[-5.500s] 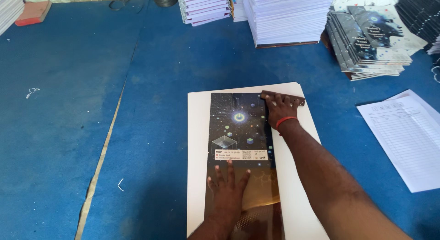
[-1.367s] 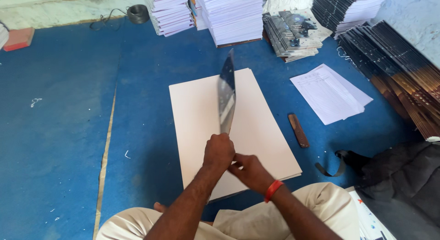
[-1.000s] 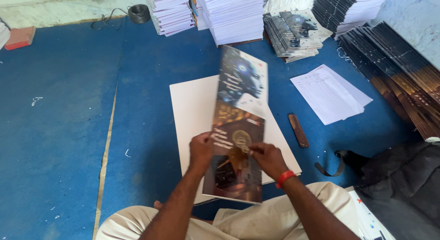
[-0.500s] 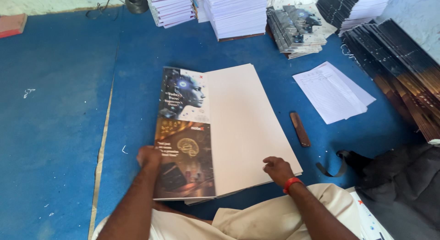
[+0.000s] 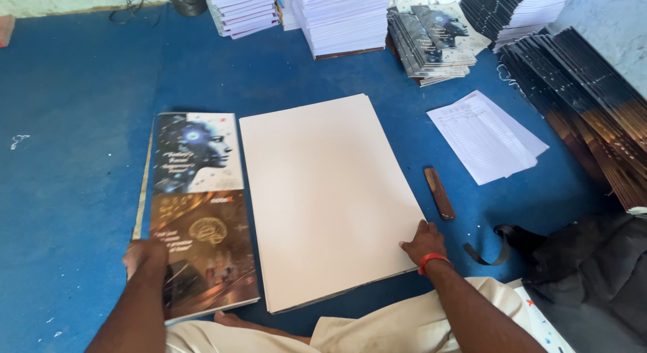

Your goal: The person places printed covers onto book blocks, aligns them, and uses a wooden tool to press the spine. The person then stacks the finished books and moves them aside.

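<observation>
- Left hand (image 5: 145, 255): flat on lower left edge of printed cover sheet (image 5: 199, 204), lying on blue floor (image 5: 74, 171) just left of white paper stack (image 5: 323, 191).
- Right hand (image 5: 423, 240): fingers spread on stack's lower right corner.
- Brown wooden stick (image 5: 439, 192) near, to the right.

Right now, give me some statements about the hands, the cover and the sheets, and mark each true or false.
1. The left hand rests on the printed cover. True.
2. The right hand holds the wooden stick. False: it rests on the white sheets' corner; the stick lies apart on the floor.
3. The cover lies on top of the white sheets. False: it lies beside them, to their left.
4. Loose printed papers lie right of the stick. True.
</observation>
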